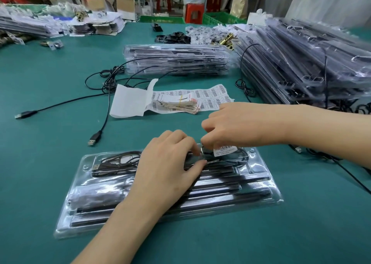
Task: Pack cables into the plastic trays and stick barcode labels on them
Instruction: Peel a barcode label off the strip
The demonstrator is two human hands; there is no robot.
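The plastic tray (268, 164) lies on the desk (40, 87) at lower centre, with a cable (117, 161) coiled in its upper compartment. The left hand (166, 165) rests on it with bent fingertips, probably to steady it. Whether they pinch anything, I cannot tell. The right hand (236, 127) pinches a barcode label (224, 151) just above the tray, ready for sticking.

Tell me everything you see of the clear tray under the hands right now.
The clear tray is a glossy, see-through plastic shell lying flat on the green table, nearest the camera. Long channels hold dark bars; the far compartment holds a coiled black USB cable. The left hand rests on its middle, reaching that compartment. The right hand pinches a white barcode label over its far right end.
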